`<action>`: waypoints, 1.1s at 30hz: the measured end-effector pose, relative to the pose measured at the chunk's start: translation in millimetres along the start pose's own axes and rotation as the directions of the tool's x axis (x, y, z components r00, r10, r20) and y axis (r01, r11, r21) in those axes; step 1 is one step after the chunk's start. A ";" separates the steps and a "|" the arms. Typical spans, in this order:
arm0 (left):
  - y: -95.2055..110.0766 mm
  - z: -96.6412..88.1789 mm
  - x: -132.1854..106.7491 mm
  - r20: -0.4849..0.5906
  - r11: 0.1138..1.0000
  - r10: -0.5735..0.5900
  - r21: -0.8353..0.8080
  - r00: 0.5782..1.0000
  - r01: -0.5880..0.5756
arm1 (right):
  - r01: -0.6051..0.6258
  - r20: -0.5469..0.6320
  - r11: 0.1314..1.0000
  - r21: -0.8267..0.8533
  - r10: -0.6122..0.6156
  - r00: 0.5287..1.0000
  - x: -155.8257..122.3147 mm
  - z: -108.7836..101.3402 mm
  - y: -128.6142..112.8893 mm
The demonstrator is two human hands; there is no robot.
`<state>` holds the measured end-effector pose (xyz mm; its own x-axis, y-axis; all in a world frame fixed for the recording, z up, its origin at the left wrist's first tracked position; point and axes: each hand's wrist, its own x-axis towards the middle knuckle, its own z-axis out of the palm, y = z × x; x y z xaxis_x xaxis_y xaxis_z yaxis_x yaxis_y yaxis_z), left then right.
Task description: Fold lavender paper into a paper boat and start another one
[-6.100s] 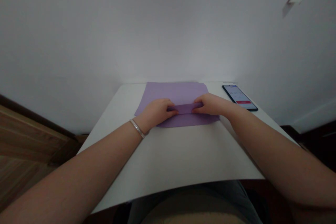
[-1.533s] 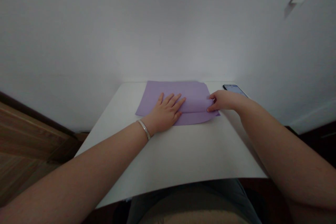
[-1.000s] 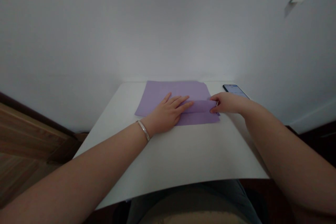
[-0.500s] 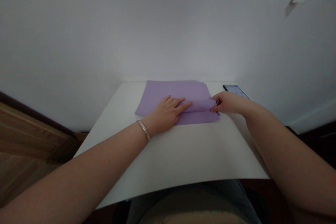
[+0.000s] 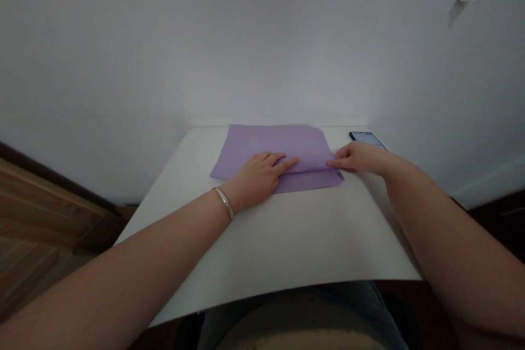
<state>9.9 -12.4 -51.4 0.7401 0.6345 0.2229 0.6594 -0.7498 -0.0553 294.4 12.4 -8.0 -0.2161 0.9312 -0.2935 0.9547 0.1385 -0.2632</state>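
Observation:
Purple paper (image 5: 274,139) lies on the white table, with a fold running across its near part and a narrower strip of purple below it. My left hand (image 5: 260,178) rests flat on the paper, fingers spread over the folded part. At the paper's right edge, my right hand (image 5: 359,157) pinches the end of the fold, thumb on top. The fingers beneath are partly hidden. A small ragged corner shows just below the right thumb.
A phone (image 5: 367,138) with its screen lit lies beyond my right hand, partly covered by it. The white table (image 5: 307,240) meets a pale wall at the back. Wooden furniture (image 5: 45,229) stands at the left.
My right thumb has shifted up and lies flatter on the fold's end. The paper's right end looks pressed lower. My left hand has barely moved.

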 end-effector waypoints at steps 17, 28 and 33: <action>-1.9 0.9 0.5 -0.001 1.000 0.010 -0.012 1.000 -0.010 | 0.001 0.038 0.996 0.094 -0.004 0.999 5.4 3.7 2.8; -2.3 0.8 1.0 0.000 1.000 0.009 -0.002 1.000 -0.009 | -0.053 0.011 0.997 0.048 0.053 0.999 10.9 7.3 3.8; -2.6 0.9 1.8 -0.007 1.000 0.015 -0.002 1.000 -0.016 | -0.043 -0.011 0.999 -0.016 0.043 0.999 10.4 6.5 -0.3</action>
<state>9.6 -9.1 -51.7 0.7493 0.6215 0.2287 0.6476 -0.7599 -0.0566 290.5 19.7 -17.0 -0.1725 0.9400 -0.2944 0.9663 0.1035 -0.2359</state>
